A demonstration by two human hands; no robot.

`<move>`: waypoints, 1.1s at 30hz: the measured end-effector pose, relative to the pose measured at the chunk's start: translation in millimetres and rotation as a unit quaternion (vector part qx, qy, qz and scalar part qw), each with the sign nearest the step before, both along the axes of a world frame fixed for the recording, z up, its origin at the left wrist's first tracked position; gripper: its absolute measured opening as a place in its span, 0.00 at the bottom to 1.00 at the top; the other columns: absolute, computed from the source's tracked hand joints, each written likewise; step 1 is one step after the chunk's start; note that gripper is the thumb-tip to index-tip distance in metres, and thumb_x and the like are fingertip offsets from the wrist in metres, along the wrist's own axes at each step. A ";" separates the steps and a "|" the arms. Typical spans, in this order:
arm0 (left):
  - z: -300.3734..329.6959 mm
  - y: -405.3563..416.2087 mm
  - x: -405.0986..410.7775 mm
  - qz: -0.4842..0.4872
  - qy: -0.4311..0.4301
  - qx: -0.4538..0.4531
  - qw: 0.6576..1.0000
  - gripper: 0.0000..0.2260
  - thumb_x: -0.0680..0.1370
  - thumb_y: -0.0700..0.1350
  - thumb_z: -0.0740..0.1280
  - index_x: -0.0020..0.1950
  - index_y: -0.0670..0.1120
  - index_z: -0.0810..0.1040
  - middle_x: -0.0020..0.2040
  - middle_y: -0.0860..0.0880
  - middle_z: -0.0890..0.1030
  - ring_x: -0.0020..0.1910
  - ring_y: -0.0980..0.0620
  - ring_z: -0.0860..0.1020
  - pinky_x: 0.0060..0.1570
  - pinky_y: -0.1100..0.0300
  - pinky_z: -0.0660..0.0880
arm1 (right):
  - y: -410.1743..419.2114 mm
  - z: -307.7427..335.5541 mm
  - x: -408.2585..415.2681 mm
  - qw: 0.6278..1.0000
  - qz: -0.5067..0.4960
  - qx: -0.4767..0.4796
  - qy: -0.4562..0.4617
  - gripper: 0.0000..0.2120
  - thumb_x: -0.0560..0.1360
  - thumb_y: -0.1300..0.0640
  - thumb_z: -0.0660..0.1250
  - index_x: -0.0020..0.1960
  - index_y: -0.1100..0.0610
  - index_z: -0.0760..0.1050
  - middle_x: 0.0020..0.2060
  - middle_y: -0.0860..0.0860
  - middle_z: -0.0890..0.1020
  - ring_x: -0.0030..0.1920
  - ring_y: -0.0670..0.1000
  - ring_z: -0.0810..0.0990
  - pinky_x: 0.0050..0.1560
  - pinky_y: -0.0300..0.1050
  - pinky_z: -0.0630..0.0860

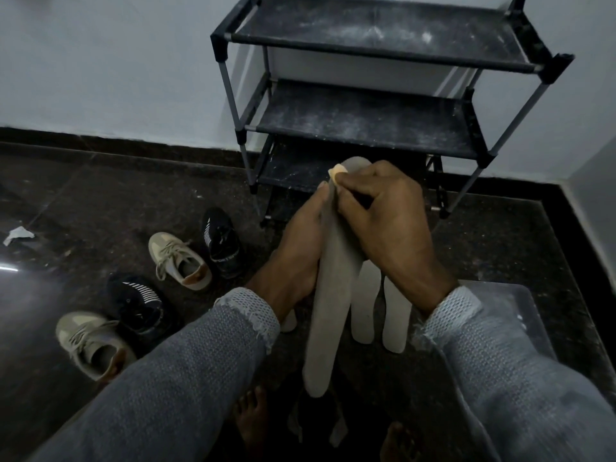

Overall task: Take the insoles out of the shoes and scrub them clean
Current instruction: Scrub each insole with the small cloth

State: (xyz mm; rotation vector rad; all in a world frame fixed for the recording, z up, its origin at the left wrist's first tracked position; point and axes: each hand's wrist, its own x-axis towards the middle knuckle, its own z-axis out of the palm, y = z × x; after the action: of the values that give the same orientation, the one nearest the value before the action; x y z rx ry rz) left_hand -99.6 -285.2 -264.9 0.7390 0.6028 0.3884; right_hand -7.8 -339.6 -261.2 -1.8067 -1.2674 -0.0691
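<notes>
My left hand [298, 248] holds a long grey insole [330, 301] upright from behind, its toe end pointing up. My right hand [386, 225] grips a small yellow sponge [337, 171] and presses it against the insole's upper end. Two more pale insoles [366, 305] lie side by side on the floor below my right wrist. A beige sneaker [181, 260] and a black sneaker [221, 241] stand to the left. A second beige sneaker [90, 341] and a second black sneaker [140, 305] sit nearer me.
A dusty black shoe rack [366, 121] stands against the white wall ahead. A clear plastic tub [520, 315] sits at my right forearm. A paper scrap [16, 235] lies on the dark stone floor at the left. My bare feet [253, 418] show at the bottom.
</notes>
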 end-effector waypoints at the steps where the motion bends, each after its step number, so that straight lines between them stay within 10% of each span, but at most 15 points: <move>1: 0.4 0.4 0.0 -0.001 -0.003 -0.001 1.000 0.23 0.83 0.54 0.51 0.69 0.41 0.71 0.51 0.44 0.82 0.47 0.51 0.82 0.44 0.61 0.80 | 0.7 0.0 1.0 1.000 0.000 -0.002 -0.006 0.08 0.76 0.59 0.68 0.52 0.60 0.83 0.43 0.52 0.81 0.42 0.46 0.77 0.45 0.33 0.75; 8: -0.1 -3.6 0.4 -0.036 0.038 -0.004 0.999 0.25 0.82 0.59 0.52 0.67 0.43 0.74 0.60 0.41 0.80 0.57 0.43 0.79 0.56 0.46 0.77 | -5.0 1.4 29.4 0.997 -0.079 -0.003 0.020 0.09 0.76 0.59 0.68 0.54 0.58 0.82 0.43 0.52 0.83 0.43 0.46 0.78 0.45 0.33 0.74; 18: -1.5 2.0 -1.8 -0.006 0.012 0.030 0.999 0.23 0.83 0.55 0.51 0.64 0.41 0.75 0.50 0.44 0.84 0.46 0.51 0.83 0.42 0.60 0.81 | -1.9 2.5 12.4 1.000 -0.012 -0.005 -0.007 0.08 0.76 0.59 0.68 0.53 0.58 0.83 0.43 0.52 0.81 0.43 0.46 0.78 0.45 0.37 0.76; 29: 1.2 3.4 -4.4 0.014 0.025 0.047 0.998 0.26 0.83 0.57 0.50 0.68 0.40 0.72 0.54 0.42 0.82 0.50 0.50 0.82 0.48 0.59 0.80 | -2.0 1.5 -2.0 0.997 0.078 -0.012 0.003 0.08 0.76 0.60 0.68 0.51 0.59 0.83 0.41 0.55 0.81 0.42 0.50 0.79 0.45 0.50 0.78; 33: 1.4 2.3 -1.4 0.005 0.063 0.066 0.996 0.27 0.82 0.59 0.51 0.66 0.41 0.75 0.59 0.39 0.80 0.55 0.45 0.80 0.55 0.52 0.79 | -2.7 -0.2 20.4 1.000 -0.026 -0.007 -0.005 0.07 0.77 0.58 0.67 0.49 0.58 0.83 0.40 0.53 0.81 0.42 0.48 0.78 0.46 0.47 0.77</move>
State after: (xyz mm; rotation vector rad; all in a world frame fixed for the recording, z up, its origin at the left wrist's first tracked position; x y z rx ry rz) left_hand -101.0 -282.9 -263.5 0.8919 0.7054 0.3963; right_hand 12.6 -342.3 -261.4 -1.8543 -1.2315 -0.0986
